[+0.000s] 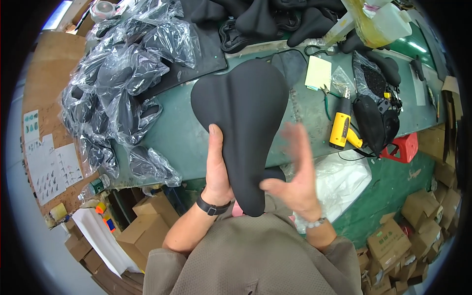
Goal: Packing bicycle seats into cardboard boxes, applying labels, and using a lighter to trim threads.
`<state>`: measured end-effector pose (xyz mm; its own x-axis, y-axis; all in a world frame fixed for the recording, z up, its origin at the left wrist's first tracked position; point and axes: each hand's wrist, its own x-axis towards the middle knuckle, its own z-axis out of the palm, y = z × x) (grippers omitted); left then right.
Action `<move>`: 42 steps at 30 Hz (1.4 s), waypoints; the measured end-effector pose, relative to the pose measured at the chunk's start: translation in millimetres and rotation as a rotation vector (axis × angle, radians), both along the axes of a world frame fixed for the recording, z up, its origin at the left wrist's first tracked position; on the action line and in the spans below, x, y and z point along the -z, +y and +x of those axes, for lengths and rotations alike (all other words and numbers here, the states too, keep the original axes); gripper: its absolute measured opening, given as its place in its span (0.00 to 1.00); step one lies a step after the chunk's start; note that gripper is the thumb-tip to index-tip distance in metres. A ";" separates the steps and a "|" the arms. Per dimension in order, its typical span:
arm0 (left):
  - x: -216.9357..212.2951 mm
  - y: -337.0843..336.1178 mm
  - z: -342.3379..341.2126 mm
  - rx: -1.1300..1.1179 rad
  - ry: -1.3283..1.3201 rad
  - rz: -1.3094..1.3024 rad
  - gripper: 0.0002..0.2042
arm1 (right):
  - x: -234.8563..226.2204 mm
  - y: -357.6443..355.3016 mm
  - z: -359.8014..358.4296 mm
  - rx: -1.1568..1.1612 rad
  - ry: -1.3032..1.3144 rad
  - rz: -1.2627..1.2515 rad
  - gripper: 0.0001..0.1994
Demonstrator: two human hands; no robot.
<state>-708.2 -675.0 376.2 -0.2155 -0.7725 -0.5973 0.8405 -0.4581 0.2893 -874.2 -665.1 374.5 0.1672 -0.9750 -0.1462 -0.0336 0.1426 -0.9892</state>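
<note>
A black bicycle saddle [243, 113] is held up in front of me, its wide end away from me and its narrow nose toward my body. My left hand [216, 164] grips its left side, the thumb lying on the top edge and the other fingers hidden beneath. Just off the saddle's right side is my right hand [297, 177], blurred by motion, its fingers spread and pointing away from me. The thumb of that hand comes close to the nose; whether it touches cannot be made out.
Plastic-wrapped saddles [123, 78] pile up on the bench's left. Bare black saddles [260, 22] lie along the back. Right of me are a yellow heat gun [340, 129], green-handled pliers [326, 104], a pale notepad [318, 72] and a red stool [400, 148]. Cardboard boxes [388, 241] crowd the floor.
</note>
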 end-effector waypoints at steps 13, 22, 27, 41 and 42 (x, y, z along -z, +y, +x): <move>-4.3 2.7 -8.4 -0.005 -0.483 -0.158 0.34 | -2.8 6.1 47.3 0.148 -0.549 0.167 0.34; 3.6 10.0 -25.3 -0.067 -0.804 -0.400 0.34 | -9.8 -40.8 22.8 0.173 -0.551 0.489 0.26; -2.4 2.3 -23.6 -0.152 -0.912 -0.404 0.30 | 6.2 -18.0 37.8 0.018 -0.465 0.134 0.35; 10.4 -0.4 -19.1 -0.220 -0.921 -0.466 0.30 | 3.9 -24.5 40.0 0.098 -0.438 0.302 0.29; 4.1 -0.5 -18.7 -0.236 -0.956 -0.369 0.27 | 1.3 -9.8 42.2 0.047 -0.497 0.171 0.33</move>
<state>-726.8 -675.5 372.1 0.4012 -0.9023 -0.1580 0.2445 -0.0607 0.9677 -832.0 -674.9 373.3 0.2134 -0.9522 -0.2184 0.4441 0.2937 -0.8465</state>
